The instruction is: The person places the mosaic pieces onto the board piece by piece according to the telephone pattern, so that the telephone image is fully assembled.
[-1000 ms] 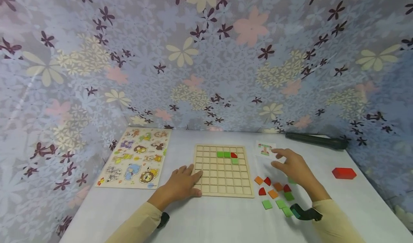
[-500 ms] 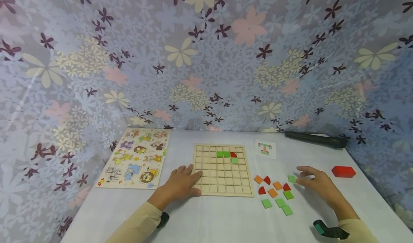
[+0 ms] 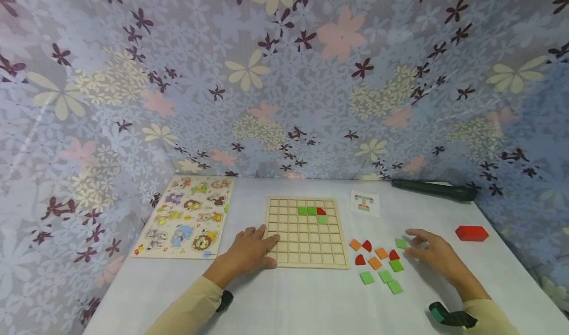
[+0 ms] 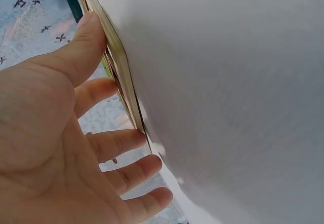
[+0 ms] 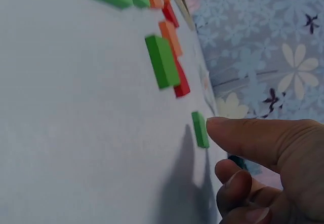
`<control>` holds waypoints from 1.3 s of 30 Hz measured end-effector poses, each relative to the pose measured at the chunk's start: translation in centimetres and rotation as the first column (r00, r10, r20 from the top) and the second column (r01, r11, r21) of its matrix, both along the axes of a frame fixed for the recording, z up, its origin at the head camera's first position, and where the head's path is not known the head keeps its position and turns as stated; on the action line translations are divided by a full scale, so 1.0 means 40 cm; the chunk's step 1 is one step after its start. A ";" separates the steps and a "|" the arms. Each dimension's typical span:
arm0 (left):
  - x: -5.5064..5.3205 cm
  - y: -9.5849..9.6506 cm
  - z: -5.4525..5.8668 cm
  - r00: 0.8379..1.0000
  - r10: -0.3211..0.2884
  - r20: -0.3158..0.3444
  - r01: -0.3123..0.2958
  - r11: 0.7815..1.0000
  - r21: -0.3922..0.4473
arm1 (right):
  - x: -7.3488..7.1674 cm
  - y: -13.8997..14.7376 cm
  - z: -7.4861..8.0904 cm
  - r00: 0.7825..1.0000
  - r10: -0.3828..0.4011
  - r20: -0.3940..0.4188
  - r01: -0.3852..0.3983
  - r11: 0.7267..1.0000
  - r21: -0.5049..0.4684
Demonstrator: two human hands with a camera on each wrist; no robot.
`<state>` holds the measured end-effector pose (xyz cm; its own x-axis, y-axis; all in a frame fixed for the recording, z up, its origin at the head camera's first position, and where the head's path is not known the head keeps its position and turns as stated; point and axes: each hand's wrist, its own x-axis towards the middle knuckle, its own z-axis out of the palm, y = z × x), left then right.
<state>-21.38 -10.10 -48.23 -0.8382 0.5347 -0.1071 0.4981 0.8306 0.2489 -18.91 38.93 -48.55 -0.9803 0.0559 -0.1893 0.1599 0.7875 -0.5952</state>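
Note:
My left hand (image 3: 250, 251) rests at the left edge of a wooden grid board (image 3: 306, 246), its fingers spread. In the left wrist view the thumb and fingertips touch the board's edge (image 4: 124, 72). Two green tiles (image 3: 307, 210), a red quarter-round tile (image 3: 321, 211) and a light green tile (image 3: 323, 219) lie in the board's upper cells. My right hand (image 3: 433, 253) hovers beside a loose green tile (image 3: 401, 243), holding nothing. The thumb and that green tile (image 5: 200, 129) appear close together in the right wrist view; whether they touch, I cannot tell.
Several orange, red and green tiles (image 3: 375, 263) lie loose right of the board. A small pattern card (image 3: 365, 203) is behind them. An animal puzzle board (image 3: 186, 216) sits left, a red block (image 3: 472, 233) right, and a long black object (image 3: 433, 190) at the back.
My right hand has moved from over the pattern card, right and toward me, to the loose green tile, uncovering the card. The left hand keeps its place on the board.

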 end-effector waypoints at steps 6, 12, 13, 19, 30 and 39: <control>0.001 0.002 -0.002 1.000 -0.006 0.007 0.006 1.000 -0.009 | 0.007 0.002 0.000 0.999 -0.020 0.033 0.021 1.000 -0.019; -0.004 -0.006 0.000 1.000 0.019 0.008 -0.019 1.000 -0.009 | 0.017 -0.006 -0.002 0.998 0.013 0.055 -0.010 0.998 -0.067; -0.004 -0.007 0.000 1.000 0.019 0.010 -0.019 1.000 -0.008 | 0.019 -0.008 -0.002 0.997 0.025 0.077 -0.019 0.996 -0.082; -0.003 -0.010 0.002 1.000 0.013 0.010 -0.012 1.000 -0.017 | 0.029 -0.022 -0.006 0.981 0.112 0.159 -0.093 0.988 -0.122; 0.000 -0.001 0.004 1.000 0.015 0.010 -0.015 1.000 -0.018 | 0.032 -0.046 -0.011 0.982 0.168 0.085 -0.164 0.985 -0.049; 0.001 -0.001 0.010 1.000 0.021 0.015 -0.020 1.000 -0.019 | 0.034 -0.050 -0.021 0.990 0.140 0.011 -0.140 0.989 0.041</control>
